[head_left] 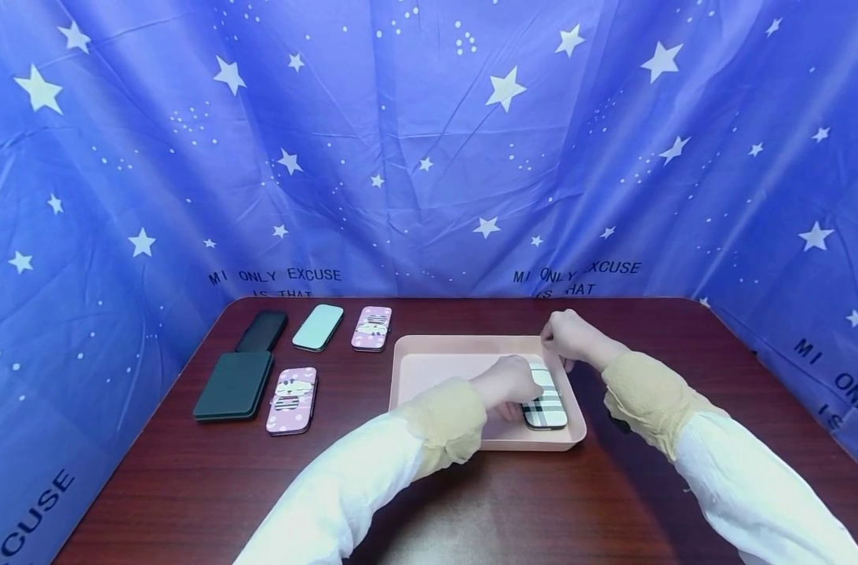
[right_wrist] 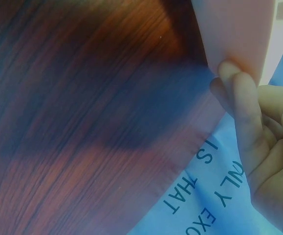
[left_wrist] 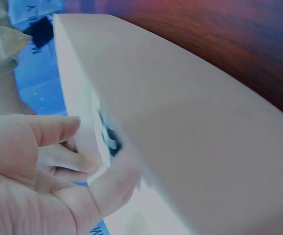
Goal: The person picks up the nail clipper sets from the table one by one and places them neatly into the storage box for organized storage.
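My left hand (head_left: 508, 382) reaches into the pink tray (head_left: 429, 351), at the left edge of a white plaid case (head_left: 547, 414) with dark stripes. The case lies flat along the tray's right side. In the left wrist view the thumb and fingers (left_wrist: 58, 128) stand apart, and part of the case shows behind the tray's wall. At the far right corner of the tray, my right hand (head_left: 575, 339) pinches the rim. The right wrist view shows its fingers (right_wrist: 246, 95) against the outer wall.
Left on the brown table (head_left: 464, 510) lie a dark green square case (head_left: 233, 384), a black case (head_left: 262, 331), a mint case (head_left: 319, 327) and two pink cat cases, one farther back (head_left: 371, 328), one nearer (head_left: 291, 401). Blue star curtains (head_left: 429, 157) surround the table.
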`<action>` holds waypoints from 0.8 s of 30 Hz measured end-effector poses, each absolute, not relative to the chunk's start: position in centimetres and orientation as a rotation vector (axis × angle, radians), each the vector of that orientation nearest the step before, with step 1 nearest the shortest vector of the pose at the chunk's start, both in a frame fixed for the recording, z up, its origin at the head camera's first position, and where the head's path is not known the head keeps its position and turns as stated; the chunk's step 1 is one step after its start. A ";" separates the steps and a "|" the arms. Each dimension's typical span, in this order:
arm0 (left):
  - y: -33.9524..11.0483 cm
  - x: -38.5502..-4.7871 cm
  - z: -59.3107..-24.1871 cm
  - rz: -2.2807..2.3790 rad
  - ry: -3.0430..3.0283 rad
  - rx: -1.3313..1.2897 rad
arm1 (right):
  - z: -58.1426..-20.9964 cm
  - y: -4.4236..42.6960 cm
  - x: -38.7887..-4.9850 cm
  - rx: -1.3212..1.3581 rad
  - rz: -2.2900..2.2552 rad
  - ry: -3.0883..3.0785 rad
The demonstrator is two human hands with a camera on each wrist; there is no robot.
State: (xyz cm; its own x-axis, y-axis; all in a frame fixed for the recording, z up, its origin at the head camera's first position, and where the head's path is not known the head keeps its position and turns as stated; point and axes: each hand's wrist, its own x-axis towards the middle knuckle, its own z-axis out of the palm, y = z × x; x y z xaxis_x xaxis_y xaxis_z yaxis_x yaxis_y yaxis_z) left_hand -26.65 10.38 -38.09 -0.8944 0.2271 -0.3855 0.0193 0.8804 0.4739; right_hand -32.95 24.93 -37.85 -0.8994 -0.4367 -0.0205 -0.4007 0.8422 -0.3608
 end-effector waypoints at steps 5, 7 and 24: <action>9.9 -26.4 -37.5 0.662 2.602 0.212 | -37.9 24.9 -33.0 -0.688 -0.504 2.931; 9.6 -26.3 -37.2 0.635 2.607 0.250 | -38.0 24.9 -33.0 -0.685 -0.501 2.933; 5.8 -24.4 -32.8 0.855 2.544 0.547 | -38.0 24.9 -33.0 -0.667 -0.515 2.934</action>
